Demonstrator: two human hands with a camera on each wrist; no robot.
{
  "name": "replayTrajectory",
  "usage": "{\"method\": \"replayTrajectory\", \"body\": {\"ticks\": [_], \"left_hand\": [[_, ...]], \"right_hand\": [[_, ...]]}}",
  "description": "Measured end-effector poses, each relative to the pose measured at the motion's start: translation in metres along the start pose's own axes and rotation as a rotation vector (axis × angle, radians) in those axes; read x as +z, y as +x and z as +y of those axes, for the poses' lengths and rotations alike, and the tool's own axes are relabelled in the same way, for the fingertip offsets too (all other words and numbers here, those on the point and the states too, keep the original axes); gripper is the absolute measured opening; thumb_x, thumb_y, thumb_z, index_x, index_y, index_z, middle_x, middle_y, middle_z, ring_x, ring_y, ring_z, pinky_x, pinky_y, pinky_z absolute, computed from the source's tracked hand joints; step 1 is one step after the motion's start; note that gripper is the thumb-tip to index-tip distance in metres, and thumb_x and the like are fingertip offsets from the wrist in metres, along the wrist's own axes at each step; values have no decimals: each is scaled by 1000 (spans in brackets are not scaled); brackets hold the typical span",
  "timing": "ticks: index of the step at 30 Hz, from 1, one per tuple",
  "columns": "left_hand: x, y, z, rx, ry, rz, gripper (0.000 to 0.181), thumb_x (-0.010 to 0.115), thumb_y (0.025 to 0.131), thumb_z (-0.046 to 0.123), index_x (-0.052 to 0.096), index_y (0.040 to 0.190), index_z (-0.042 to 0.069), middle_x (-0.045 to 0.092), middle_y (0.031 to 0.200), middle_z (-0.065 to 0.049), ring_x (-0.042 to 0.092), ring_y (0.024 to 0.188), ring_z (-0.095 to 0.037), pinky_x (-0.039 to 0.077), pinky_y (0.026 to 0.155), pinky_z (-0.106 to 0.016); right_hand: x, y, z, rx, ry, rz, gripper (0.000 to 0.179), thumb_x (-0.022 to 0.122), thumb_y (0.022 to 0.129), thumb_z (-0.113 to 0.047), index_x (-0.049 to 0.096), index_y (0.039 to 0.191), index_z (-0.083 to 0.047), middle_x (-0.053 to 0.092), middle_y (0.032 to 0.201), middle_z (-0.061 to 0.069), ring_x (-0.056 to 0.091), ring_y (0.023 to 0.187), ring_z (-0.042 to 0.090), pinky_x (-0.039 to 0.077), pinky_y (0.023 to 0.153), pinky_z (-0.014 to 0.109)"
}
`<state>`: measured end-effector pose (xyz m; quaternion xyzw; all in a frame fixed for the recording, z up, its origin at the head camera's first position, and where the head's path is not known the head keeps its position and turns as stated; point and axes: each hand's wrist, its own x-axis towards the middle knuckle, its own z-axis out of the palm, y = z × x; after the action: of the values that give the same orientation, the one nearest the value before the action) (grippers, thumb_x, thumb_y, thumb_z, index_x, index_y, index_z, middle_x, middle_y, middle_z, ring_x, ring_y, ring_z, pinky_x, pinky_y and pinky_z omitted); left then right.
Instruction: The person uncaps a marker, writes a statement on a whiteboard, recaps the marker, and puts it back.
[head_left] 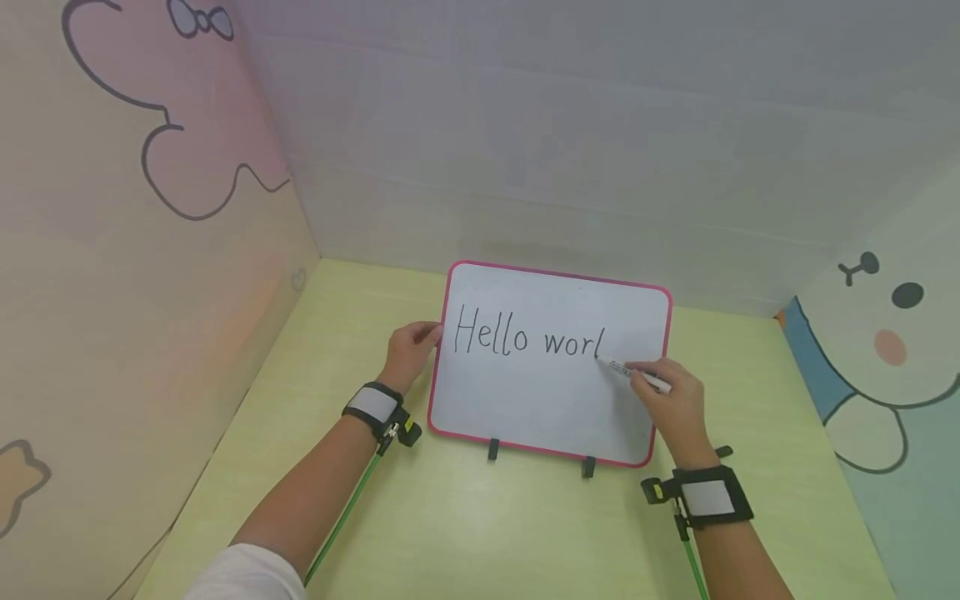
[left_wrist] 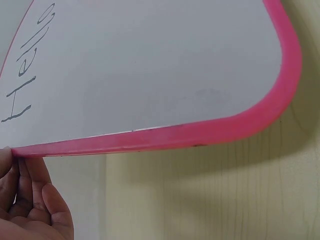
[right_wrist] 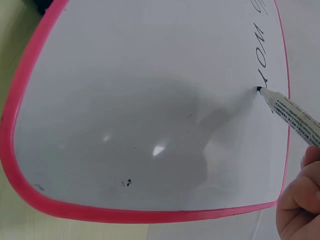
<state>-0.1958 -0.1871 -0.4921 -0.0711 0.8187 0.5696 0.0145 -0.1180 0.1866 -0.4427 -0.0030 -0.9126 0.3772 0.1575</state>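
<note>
A whiteboard (head_left: 517,400) with a pink frame leans back at a tilt, with "Hello worl" handwritten in black across its upper half. My left hand (head_left: 408,350) pinches the board's left edge, thumb on the front and fingers behind the pink frame (left_wrist: 150,140) in the left wrist view. A white marker (right_wrist: 295,117) is gripped in my right hand (head_left: 675,408) near the board's right side. Its black tip meets the board at the foot of the "l". In the right wrist view, part of the marker's barrel runs out of frame beside my curled fingers (right_wrist: 300,205).
Two small black feet (head_left: 492,449) show under the board's lower edge on the pale yellow table (head_left: 465,533). Behind stands a plain whitish wall (head_left: 562,167). Cartoon-printed walls (head_left: 187,333) flank the table on both sides. Each wrist wears a strapped camera with a green cable (head_left: 341,525).
</note>
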Motion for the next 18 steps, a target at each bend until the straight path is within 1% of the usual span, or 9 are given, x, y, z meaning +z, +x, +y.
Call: {"method": "replayTrajectory", "body": {"ticks": [8,18], "left_hand": [[-1,0,-1,-6,-12,-8,39,57,94,35,62,121,7,65,115,-10,60,106,-24,48,97,-40],[1,1,-1,-6,-13,-1,38,57,94,34,62,120,7,65,113,-10,60,105,-24,48,97,-41]], "right_hand": [[-1,0,-2,22,-15,-21,17,61,89,-16,73,98,-10,67,88,2,56,84,7,44,70,5],[-2,0,-1,13,-29,-16,16,61,88,-15,74,97,-9,68,89,4,58,86,12,44,69,5]]}}
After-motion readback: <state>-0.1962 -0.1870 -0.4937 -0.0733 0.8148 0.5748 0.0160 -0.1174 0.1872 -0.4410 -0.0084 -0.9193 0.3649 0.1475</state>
